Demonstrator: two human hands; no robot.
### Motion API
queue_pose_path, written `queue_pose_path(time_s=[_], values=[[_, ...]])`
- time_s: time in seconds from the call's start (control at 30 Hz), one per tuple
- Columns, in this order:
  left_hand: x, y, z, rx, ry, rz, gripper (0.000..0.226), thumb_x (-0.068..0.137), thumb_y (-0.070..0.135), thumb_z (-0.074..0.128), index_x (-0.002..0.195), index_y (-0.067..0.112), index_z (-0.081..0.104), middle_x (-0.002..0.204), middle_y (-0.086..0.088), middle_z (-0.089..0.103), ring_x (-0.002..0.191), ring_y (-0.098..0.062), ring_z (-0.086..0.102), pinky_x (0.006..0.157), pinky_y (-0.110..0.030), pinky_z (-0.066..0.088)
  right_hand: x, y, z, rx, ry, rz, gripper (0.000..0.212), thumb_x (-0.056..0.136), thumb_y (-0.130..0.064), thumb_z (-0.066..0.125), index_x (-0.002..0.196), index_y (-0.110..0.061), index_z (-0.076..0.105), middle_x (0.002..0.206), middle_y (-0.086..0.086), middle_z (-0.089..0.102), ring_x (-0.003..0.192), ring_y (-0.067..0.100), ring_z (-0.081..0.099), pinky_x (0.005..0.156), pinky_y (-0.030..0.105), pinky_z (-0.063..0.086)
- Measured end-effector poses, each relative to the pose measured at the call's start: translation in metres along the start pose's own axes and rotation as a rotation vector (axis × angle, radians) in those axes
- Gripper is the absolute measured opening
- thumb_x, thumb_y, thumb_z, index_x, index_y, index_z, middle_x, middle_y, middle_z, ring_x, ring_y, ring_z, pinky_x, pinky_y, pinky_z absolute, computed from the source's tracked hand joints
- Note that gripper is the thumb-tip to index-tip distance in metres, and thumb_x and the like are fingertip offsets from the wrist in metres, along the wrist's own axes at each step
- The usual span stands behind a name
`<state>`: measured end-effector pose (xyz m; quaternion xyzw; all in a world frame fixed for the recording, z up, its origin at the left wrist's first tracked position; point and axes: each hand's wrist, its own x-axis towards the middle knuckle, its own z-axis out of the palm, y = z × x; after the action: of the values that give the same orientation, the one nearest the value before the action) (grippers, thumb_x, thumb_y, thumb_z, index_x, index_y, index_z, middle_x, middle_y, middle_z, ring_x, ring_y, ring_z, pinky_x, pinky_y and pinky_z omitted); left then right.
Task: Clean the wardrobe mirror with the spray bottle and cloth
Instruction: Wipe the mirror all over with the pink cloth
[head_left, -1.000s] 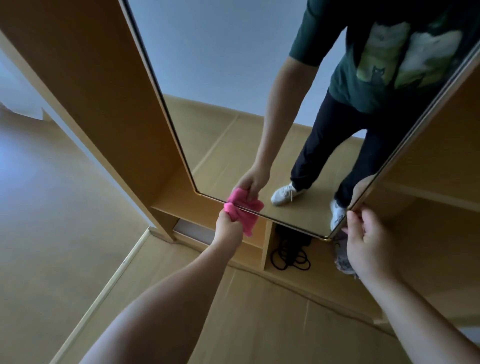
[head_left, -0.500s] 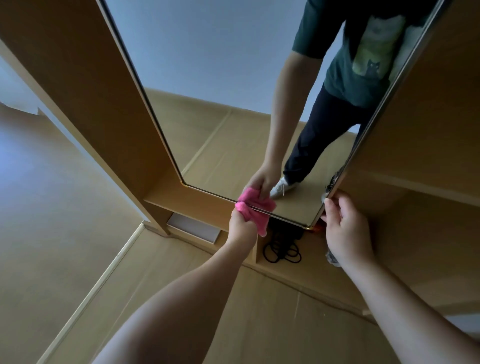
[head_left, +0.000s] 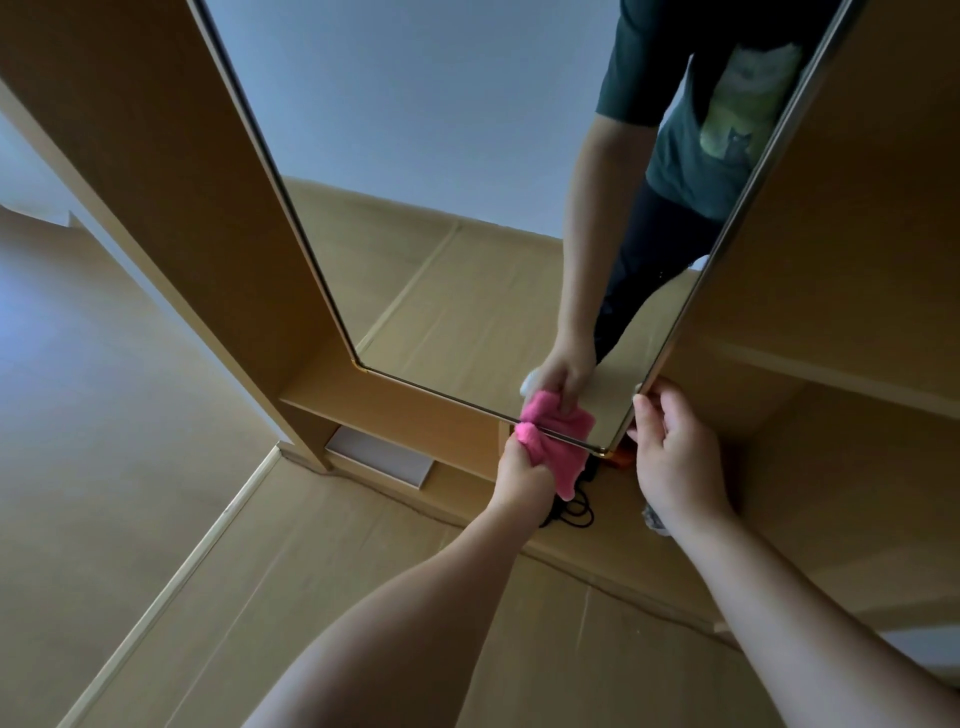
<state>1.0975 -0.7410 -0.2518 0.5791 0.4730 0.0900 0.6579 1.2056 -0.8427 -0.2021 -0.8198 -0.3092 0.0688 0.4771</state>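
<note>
Tan flooring (head_left: 156, 415) spreads below the wardrobe mirror (head_left: 467, 234), a tall, thin-framed pane. At the mirror's bottom edge, near its lower right corner, the left hand (head_left: 519, 475) clenches a crumpled pink cloth (head_left: 558, 452) against the glass. Right hand (head_left: 675, 462) fingers (head_left: 647, 410) pinch the mirror's right edge.

You stand on a tan wooden floor (head_left: 130, 467) that fills the left and bottom of the frame. At centre right the wardrobe's bottom shelf (head_left: 623, 540) carries a tangle of black cord (head_left: 574, 512), partly hidden behind your arm. A flat white panel (head_left: 379, 456) lies further left, under the low shelf.
</note>
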Motion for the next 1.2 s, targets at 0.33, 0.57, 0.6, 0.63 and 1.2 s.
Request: queue_pose_path(time_s=[0.33, 0.57, 0.6, 0.63, 1.2], values=[[-0.047, 0.013, -0.020, 0.187, -0.230, 0.098, 0.056, 0.078, -0.017, 0.048, 0.124, 0.015, 0.051, 0.106, -0.001, 0.061, 0.102, -0.018, 0.062, 0.073, -0.029, 0.058, -0.009, -0.029, -0.022, 0.010, -0.046, 0.091, 0.032, 0.098, -0.020, 0.052, 0.126, -0.006, 0.059, 0.111, 0.006, 0.067, 0.103, 0.014, 0.062, 0.082, 0.021, 0.046], [-0.097, 0.058, -0.074, 0.222, -0.229, 0.187, 0.043, 0.083, -0.009, 0.049, 0.114, 0.020, 0.058, 0.099, -0.001, 0.066, 0.088, -0.011, 0.065, 0.067, -0.024, 0.053, -0.051, -0.069, -0.048, -0.035, -0.070, 0.083, 0.024, 0.098, -0.018, 0.053, 0.118, -0.011, 0.065, 0.104, -0.003, 0.067, 0.100, 0.012, 0.063, 0.084, 0.026, 0.053], [-0.104, 0.070, -0.083, 0.230, -0.219, 0.206, 0.041, 0.083, -0.009, 0.049, 0.112, 0.018, 0.059, 0.096, -0.002, 0.066, 0.085, -0.013, 0.065, 0.069, -0.029, 0.055, -0.055, -0.082, -0.049, -0.038, -0.093, 0.064, 0.023, 0.097, -0.018, 0.054, 0.117, -0.012, 0.065, 0.103, -0.004, 0.067, 0.100, 0.012, 0.064, 0.084, 0.023, 0.052], [-0.111, 0.083, -0.092, 0.237, -0.208, 0.232, 0.040, 0.083, -0.009, 0.048, 0.113, 0.014, 0.059, 0.094, -0.003, 0.066, 0.083, -0.015, 0.065, 0.071, -0.032, 0.056, -0.057, -0.097, -0.050, -0.034, -0.114, 0.039, 0.023, 0.097, -0.018, 0.054, 0.116, -0.013, 0.066, 0.104, -0.005, 0.067, 0.100, 0.010, 0.064, 0.082, 0.019, 0.050], [-0.250, 0.276, -0.236, 0.146, -0.312, 0.697, 0.021, 0.097, 0.005, 0.045, 0.116, 0.009, 0.054, 0.070, -0.005, 0.061, 0.050, -0.011, 0.057, 0.047, -0.017, 0.043, -0.067, -0.374, -0.048, 0.282, 0.068, -0.325, 0.013, 0.091, -0.018, 0.065, 0.101, -0.025, 0.063, 0.091, -0.010, 0.067, 0.087, 0.004, 0.065, 0.076, 0.028, 0.056]])
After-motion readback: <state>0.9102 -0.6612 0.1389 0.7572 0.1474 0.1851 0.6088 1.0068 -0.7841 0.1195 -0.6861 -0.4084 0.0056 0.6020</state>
